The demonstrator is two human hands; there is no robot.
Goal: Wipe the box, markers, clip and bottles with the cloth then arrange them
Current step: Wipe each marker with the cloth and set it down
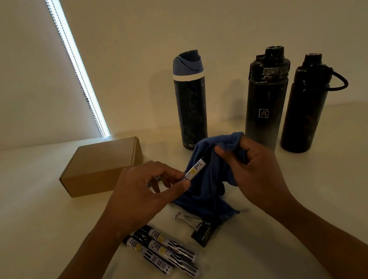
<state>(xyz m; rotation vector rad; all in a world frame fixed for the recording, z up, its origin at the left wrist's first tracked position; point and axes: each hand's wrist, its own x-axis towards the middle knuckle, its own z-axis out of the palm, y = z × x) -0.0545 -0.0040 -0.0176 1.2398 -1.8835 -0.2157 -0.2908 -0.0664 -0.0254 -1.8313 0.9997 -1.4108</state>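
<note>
Nearest to us, three markers (163,251) lie side by side on the pale table (292,231), their black caps pointing away from us and their striped white barrels toward us. Just right of them sits a black binder clip (203,233) with its wire handles raised, and a corner of the blue cloth (208,184) droops down onto it.

Above these we see both hands close together over the table. Our left hand (143,193) pinches a fourth marker (194,169) between thumb and fingertips, its white labelled barrel angled up to the right and running into the cloth. Our right hand (255,171) has its fingers curled round a bunched fold of the cloth, gripping it where the far end of the marker is hidden, so we cannot see that tip.

Farther back on the left, a closed brown cardboard box (101,166) rests flat on the table. Behind the cloth stands a dark bottle with a blue lid (191,98), upright. To its right stand two black bottles near each other: one with a square logo (266,97), and the rightmost with a loop strap (304,103).
</note>
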